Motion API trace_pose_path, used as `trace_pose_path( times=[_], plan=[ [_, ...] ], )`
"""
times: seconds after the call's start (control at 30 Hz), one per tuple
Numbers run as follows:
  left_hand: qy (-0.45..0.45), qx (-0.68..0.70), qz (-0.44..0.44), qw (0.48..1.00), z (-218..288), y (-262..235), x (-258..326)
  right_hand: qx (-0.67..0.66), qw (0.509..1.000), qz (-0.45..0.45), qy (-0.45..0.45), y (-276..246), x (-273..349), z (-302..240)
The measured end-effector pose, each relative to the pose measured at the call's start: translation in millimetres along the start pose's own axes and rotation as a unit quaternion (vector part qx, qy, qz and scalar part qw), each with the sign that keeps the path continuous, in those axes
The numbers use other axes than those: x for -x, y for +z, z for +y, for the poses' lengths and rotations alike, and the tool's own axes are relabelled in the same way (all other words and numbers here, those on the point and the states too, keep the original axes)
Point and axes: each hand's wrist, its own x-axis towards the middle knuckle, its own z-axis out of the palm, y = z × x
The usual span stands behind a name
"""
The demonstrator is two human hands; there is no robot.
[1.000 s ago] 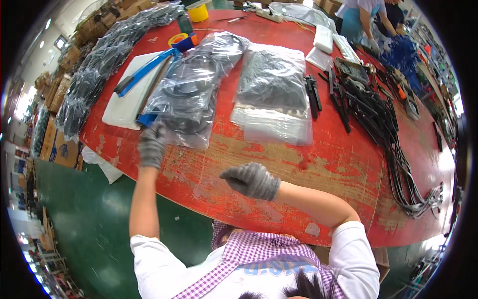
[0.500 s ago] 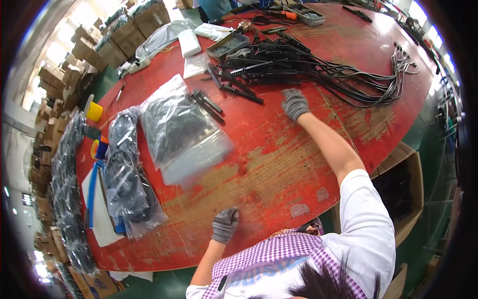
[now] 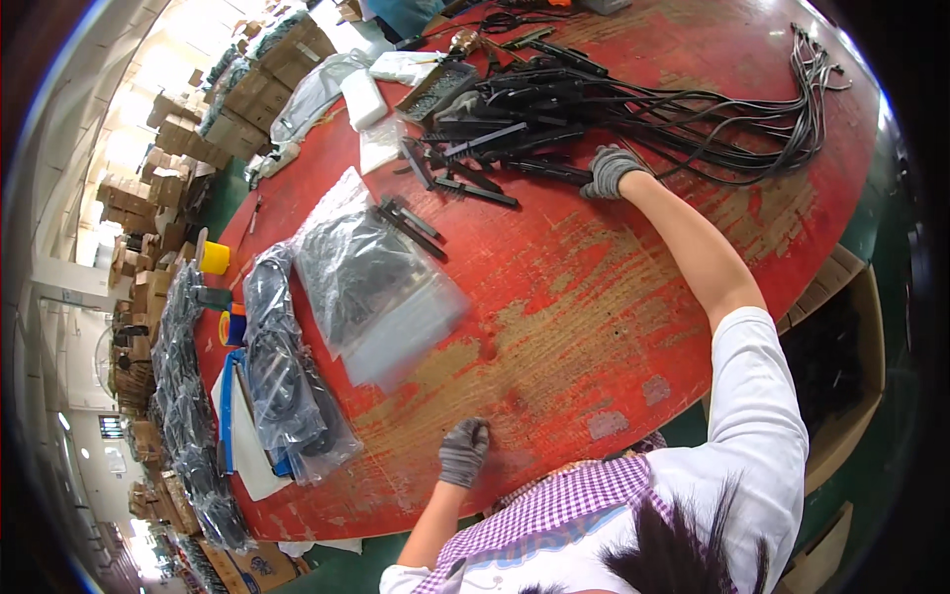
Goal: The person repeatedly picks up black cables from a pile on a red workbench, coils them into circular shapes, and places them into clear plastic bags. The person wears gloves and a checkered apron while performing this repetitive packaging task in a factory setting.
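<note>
My right hand (image 3: 611, 173), in a grey striped glove, reaches far over the red table and closes on the near end of a long black bar-shaped piece (image 3: 547, 170). This piece lies at the edge of a heap of similar black pieces (image 3: 534, 99), whose grey and black cords (image 3: 732, 124) trail off to the right. My left hand (image 3: 463, 452), gloved alike, rests near the table's front edge with its fingers curled in; nothing shows in it. Ahead and to its left lies a clear plastic bag (image 3: 381, 277) with dark contents. Several loose black pieces (image 3: 411, 226) lie beside the bag.
Bagged black cords (image 3: 282, 346) lie on the left, by a blue-edged white board (image 3: 242, 426) and yellow tape (image 3: 213, 257). A tray of small screws (image 3: 435, 91) stands behind the heap. On the right, an open carton (image 3: 841, 386) stands below the worn red table (image 3: 554, 366).
My right hand has moved from bare tabletop onto the end of a black piece at the heap. My left hand stays curled near the front edge. The whole view has shifted slightly.
</note>
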Motion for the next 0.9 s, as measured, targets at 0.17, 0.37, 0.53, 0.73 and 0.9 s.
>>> trace_pose_path(
  times=[0.17, 0.37, 0.53, 0.73, 0.9],
  plan=[
    [0.015, 0.034, -0.001, 0.999, 15, -15, -22, -0.248, 0.958, -0.076, -0.121, -37, 77, 22],
    [0.151, 0.102, 0.150, 0.972, 113, -85, -92, -0.030, 0.920, 0.121, -0.371, -66, 184, -107],
    [-0.074, 0.508, -0.283, 0.810, 161, -107, -119, -0.166, 0.677, 0.497, -0.516, -20, 227, -208],
    [-0.069, 0.532, -0.411, 0.737, 129, -98, -96, -0.152, 0.704, 0.490, -0.492, -25, 249, -244],
    [0.117, 0.374, -0.316, 0.864, 75, -110, -70, -0.209, 0.796, 0.351, -0.447, -33, 235, -212]
  ],
)
